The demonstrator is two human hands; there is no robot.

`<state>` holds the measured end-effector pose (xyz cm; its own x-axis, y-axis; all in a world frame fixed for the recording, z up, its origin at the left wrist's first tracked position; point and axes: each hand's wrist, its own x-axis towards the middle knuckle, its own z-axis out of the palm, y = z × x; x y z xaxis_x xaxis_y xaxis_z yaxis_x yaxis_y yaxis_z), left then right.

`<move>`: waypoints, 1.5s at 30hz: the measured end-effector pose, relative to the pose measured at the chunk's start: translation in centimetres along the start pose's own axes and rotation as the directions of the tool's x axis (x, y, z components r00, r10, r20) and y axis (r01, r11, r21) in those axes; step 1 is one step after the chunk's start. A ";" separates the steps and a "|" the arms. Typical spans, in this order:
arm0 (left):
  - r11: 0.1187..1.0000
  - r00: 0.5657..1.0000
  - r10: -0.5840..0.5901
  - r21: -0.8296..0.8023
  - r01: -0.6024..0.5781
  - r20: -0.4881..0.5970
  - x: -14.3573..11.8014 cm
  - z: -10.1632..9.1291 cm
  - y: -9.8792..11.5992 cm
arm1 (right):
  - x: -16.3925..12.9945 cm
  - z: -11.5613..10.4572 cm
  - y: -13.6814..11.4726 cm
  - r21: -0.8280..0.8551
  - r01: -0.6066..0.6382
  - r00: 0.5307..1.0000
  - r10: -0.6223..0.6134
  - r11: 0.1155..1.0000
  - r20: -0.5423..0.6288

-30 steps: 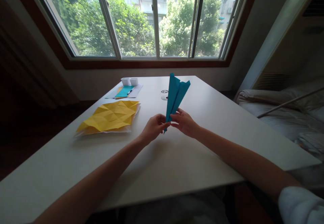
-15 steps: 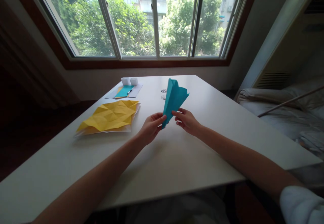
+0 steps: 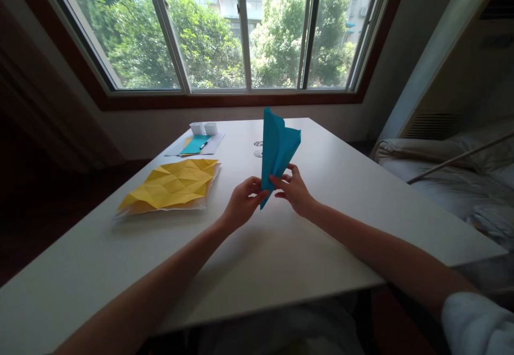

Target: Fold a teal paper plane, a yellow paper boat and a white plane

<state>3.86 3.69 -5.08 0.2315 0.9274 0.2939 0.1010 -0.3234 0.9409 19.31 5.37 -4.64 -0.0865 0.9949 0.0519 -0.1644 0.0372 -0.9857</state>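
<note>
I hold a folded blue paper plane (image 3: 276, 149) upright above the white table (image 3: 313, 237), its pointed end down between my hands. My left hand (image 3: 241, 203) pinches its lower left edge. My right hand (image 3: 294, 189) grips the lower right side, fingers on the paper. The wide folded end points up toward the window.
A creased yellow paper sheet (image 3: 171, 185) lies on the table to the left. Behind it are a teal sheet with a pen (image 3: 195, 144) and two small white cups (image 3: 203, 128). A bed with grey bedding (image 3: 453, 173) stands to the right of the table.
The blue paper has turned more upright and risen slightly. My right hand has closed in on its lower part again; both hands sit closer together.
</note>
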 end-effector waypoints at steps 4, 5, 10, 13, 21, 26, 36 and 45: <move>0.995 0.999 -0.033 -0.098 0.028 -0.043 -0.1 -0.3 0.2 | 0.4 -0.2 -0.1 -0.002 -0.026 1.000 0.026 1.000 -0.016; 0.989 0.997 -0.047 -0.142 0.038 -0.063 -0.1 -0.4 0.4 | 0.4 -0.2 -0.1 0.015 -0.065 0.998 0.065 0.998 -0.009; 0.930 0.978 -0.168 -0.348 0.118 -0.119 -0.3 -0.8 0.9 | 0.7 0.0 -0.1 0.066 -0.179 0.982 0.175 0.982 0.069; 0.895 0.957 -0.235 -0.422 0.145 -0.169 -0.1 -1.0 0.9 | 0.7 0.0 -0.3 0.063 -0.152 0.982 0.144 0.986 0.119; 0.864 0.783 -0.381 -0.492 0.113 -0.491 1.0 -1.6 0.8 | 0.3 0.0 -0.4 -0.049 -0.165 0.959 0.172 0.985 0.226; 0.926 0.744 -0.356 -0.322 0.198 -0.565 1.2 -2.1 0.2 | -0.4 0.3 -0.3 -0.243 -0.039 0.904 0.138 0.969 0.404; 0.971 0.876 -0.009 0.205 0.124 -0.483 1.6 -5.8 -0.4 | -2.1 0.5 -3.4 -0.343 0.091 0.462 0.265 0.935 0.846; 0.950 0.952 -0.201 0.190 0.247 -0.232 0.6 -4.8 1.2 | -1.4 -0.2 -4.1 -0.493 0.685 0.712 -0.346 0.537 0.611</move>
<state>-0.58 4.75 -2.98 -0.0248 0.9913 0.1295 0.3371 -0.1137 0.9346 20.31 3.89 -0.73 -0.6051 0.6379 0.4764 0.3368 0.7473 -0.5729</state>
